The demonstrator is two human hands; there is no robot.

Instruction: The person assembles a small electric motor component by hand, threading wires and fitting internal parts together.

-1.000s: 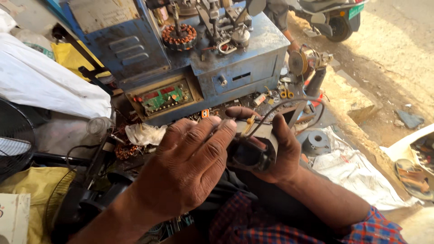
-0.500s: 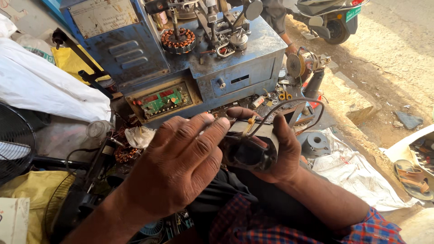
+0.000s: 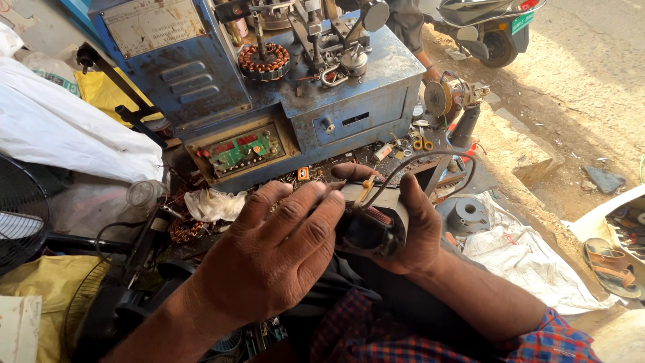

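Motor housing (image 3: 376,225), dark and boxy with copper windings showing at its open end, sits in front of our lap, gripped between both hands above a cluttered floor. Our right hand (image 3: 420,228) is wrapped around its far side, thumb over the top and fingers curled underneath, so the body is clamped firmly. Our left hand (image 3: 275,259) lies over the near end with its fingers (image 3: 316,215) stretched out flat and pressed against the casing, touching rather than closed around it. To handle this well, we judge that the right hand should carry the weight while the left fingertips do the fine work, and that the black cable (image 3: 430,165) looping up from the top must stay clear of both. Just beyond the hands stands a blue metal machine (image 3: 201,81), with a wound copper stator (image 3: 264,62) on its top and a green circuit board (image 3: 240,150) in a recess at its front lower edge. Loose screws and scraps lie along its base. A black fan guard (image 3: 20,215) sits at the left edge, white sacking (image 3: 60,134) behind it. At right, an angle grinder (image 3: 453,97) rests near the kerb, with a sandal (image 3: 608,265) farther out and a scooter (image 3: 490,27) parked on the sunlit dirt road.
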